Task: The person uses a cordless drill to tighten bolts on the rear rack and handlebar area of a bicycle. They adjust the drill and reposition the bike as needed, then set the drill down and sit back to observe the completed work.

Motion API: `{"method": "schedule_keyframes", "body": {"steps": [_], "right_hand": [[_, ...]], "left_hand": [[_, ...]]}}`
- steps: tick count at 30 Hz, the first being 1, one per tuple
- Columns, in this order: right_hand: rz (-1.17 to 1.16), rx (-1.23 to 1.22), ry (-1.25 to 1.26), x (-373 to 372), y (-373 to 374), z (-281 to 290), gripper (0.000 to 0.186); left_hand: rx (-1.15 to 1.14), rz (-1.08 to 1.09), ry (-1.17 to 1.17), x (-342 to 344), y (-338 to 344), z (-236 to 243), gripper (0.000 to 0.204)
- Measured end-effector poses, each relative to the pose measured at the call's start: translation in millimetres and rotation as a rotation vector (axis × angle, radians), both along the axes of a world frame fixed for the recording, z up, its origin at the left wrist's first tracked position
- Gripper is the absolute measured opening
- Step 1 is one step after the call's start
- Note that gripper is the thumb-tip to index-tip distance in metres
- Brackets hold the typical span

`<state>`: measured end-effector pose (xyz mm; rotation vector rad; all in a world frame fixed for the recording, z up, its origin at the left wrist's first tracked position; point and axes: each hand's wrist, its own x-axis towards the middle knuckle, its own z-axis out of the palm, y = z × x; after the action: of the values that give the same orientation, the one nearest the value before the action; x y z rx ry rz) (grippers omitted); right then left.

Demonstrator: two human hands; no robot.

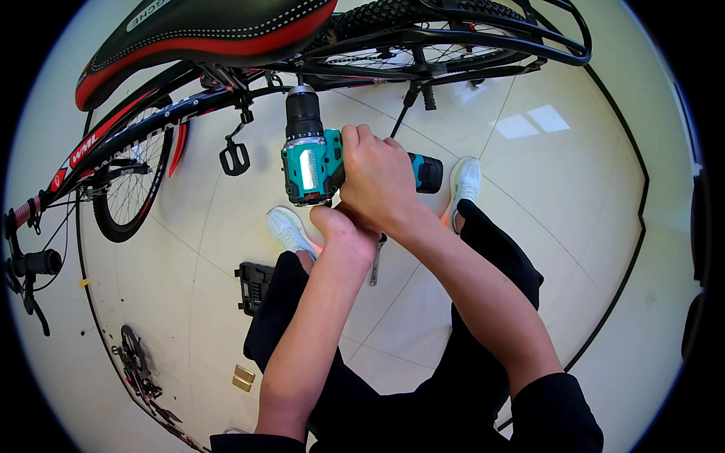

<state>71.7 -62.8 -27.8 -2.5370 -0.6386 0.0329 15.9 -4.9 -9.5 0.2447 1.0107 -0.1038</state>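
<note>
A teal and black cordless drill [308, 167] lies sideways in my grasp, its black chuck [302, 113] directed away from me at the bicycle. My right hand [377, 170] is closed around the grip, and the battery end [428, 174] sticks out to its right. Tucked under that wrist, my left hand [343, 225] is bent against the drill's rear and grip; most of its fingers are hidden. The chuck's tip reaches the dark bicycle frame [189, 106] just below the black and red saddle [204, 38]. What the tip touches there cannot be made out.
A rear rack [506, 41] and kickstand [405, 106] are at the far right, a pedal [235, 157] left of the drill. On the tiled floor lie an open black tool case [254, 287], a wrench [375, 264], gold-coloured blocks [243, 377] and a dark chain-like heap [140, 370].
</note>
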Motion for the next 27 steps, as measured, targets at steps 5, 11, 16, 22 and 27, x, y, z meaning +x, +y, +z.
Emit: {"method": "schedule_keyframes", "body": {"steps": [5,11,16,22,27], "right_hand": [[0.002,-0.035,0.012,0.1,1.7,0.9,0.036],[0.007,-0.012,-0.034,-1.1,0.2,-0.2,0.035],[0.003,-0.009,0.008,-0.1,0.9,2.3,0.037],[0.005,-0.023,0.014,-1.2,3.1,3.1,0.041],[0.006,-0.017,0.033,-0.4,2.6,2.8,0.041]], "left_hand": [[-0.027,0.019,0.000,-0.5,0.4,-2.7,0.061],[-0.011,0.002,0.039,0.0,0.9,2.3,0.060],[0.032,-0.016,0.039,-0.4,1.3,6.4,0.059],[0.043,-0.028,0.023,-0.7,2.7,2.7,0.057],[0.045,-0.025,0.037,0.8,3.1,6.7,0.057]]}}
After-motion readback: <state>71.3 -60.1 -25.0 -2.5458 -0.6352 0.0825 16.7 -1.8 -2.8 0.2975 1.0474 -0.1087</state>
